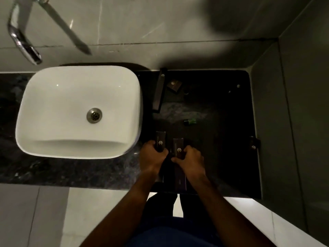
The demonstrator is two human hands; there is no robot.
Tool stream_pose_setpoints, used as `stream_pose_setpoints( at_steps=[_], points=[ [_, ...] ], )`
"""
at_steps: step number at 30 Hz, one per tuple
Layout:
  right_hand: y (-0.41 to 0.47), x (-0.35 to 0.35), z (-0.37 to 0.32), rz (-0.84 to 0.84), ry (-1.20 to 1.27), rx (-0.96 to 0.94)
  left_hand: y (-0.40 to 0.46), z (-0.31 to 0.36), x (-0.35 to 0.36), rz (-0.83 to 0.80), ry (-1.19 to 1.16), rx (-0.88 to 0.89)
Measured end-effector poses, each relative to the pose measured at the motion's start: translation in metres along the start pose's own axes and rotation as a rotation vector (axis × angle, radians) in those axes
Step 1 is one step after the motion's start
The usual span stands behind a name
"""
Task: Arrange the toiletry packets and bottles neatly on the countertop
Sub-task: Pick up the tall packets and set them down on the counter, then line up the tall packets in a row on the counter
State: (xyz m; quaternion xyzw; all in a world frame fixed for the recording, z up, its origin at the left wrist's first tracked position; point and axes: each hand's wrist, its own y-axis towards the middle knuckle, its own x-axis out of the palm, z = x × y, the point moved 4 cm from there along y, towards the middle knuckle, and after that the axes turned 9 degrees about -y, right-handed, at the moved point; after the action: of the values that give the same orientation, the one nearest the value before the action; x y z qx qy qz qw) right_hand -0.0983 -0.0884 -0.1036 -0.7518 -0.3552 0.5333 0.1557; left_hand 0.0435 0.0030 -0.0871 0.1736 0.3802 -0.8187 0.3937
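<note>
A person is standing at a dark stone counter (222,157) in a dim bathroom, working on the stretch to the right of a white basin (78,111) that is sitting under a chrome tap (23,41). Both hands are resting at the near edge of the counter, each closed around a long dark packet. The left hand (154,157) is gripping the left packet (160,139) by its near half, the far end with its pale logo poking out beyond the knuckles. The right hand (191,162) is pinching the right packet (179,154) near its middle, thumb on the left edge and fingers curling over the right, while the packet's near end is running back under the wrist to the counter's edge. The two packets are lying almost parallel, just beside each other, with the left one set a little farther away.

Judging from this, the person is squaring the pair, and doing it well would mean sliding both flat until their far ends line up and their long sides stay parallel to the counter's edge.

A third long packet (159,90) is lying aslant at the far left beside the basin, with a small square packet (174,85) just to its right. A small green-capped bottle (190,121) is lying on its side mid-counter, and another small dark packet (254,142) is sitting at the right wall; these appear still unsorted.
</note>
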Motion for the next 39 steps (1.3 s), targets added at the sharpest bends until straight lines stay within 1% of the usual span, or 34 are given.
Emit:
stream_pose_setpoints(
  at_steps=[6,11,18,21,24,26,28,30,31,32,33,35,37,39],
  points=[
    [0.007,0.003,-0.012,0.046,0.069,-0.015,-0.002,-0.012,0.001,0.054,0.003,-0.004],
    [0.013,-0.003,-0.02,0.108,0.069,-0.02,0.0,-0.016,0.002,0.03,-0.016,-0.007],
    [0.016,0.001,-0.018,0.129,0.044,-0.023,0.003,-0.016,0.004,0.052,-0.022,0.018],
    [0.015,0.004,-0.018,0.103,0.063,-0.03,0.004,-0.017,0.005,0.033,-0.016,0.008],
    [0.007,-0.004,-0.011,0.122,0.125,-0.005,-0.002,-0.007,0.001,0.069,-0.09,0.013],
    [-0.004,-0.019,0.008,0.22,0.185,0.045,-0.006,0.014,-0.002,0.114,-0.12,0.127],
    [-0.017,-0.043,0.043,0.396,0.24,0.1,0.0,0.048,-0.001,0.148,-0.089,0.336],
    [-0.031,-0.07,0.084,0.568,0.257,0.168,0.019,0.088,0.004,0.151,0.013,0.511],
    [-0.037,-0.081,0.105,0.63,0.234,0.216,0.033,0.107,0.009,0.144,0.099,0.565],
    [-0.041,-0.09,0.122,0.664,0.199,0.271,0.049,0.124,0.014,0.135,0.18,0.582],
    [-0.043,-0.097,0.136,0.666,0.16,0.324,0.066,0.139,0.019,0.122,0.24,0.559],
    [-0.045,-0.101,0.149,0.61,0.115,0.376,0.1,0.158,0.026,0.11,0.326,0.448],
    [-0.043,-0.097,0.155,0.572,0.133,0.361,0.13,0.167,0.031,0.098,0.408,0.338],
    [-0.038,-0.092,0.158,0.557,0.202,0.335,0.152,0.169,0.03,0.066,0.431,0.228]
  ],
)
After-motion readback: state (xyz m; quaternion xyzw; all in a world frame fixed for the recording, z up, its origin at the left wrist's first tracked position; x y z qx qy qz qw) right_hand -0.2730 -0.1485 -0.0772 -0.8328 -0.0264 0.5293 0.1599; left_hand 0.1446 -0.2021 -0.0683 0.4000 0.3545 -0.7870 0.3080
